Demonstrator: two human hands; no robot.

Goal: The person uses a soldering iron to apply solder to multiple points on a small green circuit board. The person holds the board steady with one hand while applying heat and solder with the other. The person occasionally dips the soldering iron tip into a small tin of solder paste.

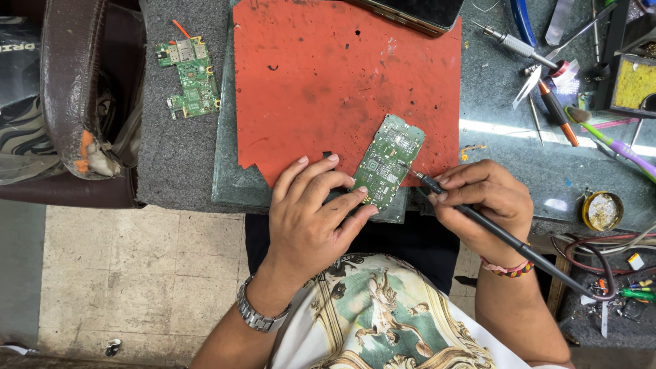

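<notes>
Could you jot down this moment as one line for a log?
left hand: steadies green circuit board on red mat | right hand: holds soldering iron, tip at board edge | second board: lies apart

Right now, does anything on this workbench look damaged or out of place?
Yes. The red work mat is worn: dark burn specks, small holes and a ragged, notched lower edge. The brown chair armrest at the left is torn, with padding showing. The green circuit board under the hands looks intact.
</notes>
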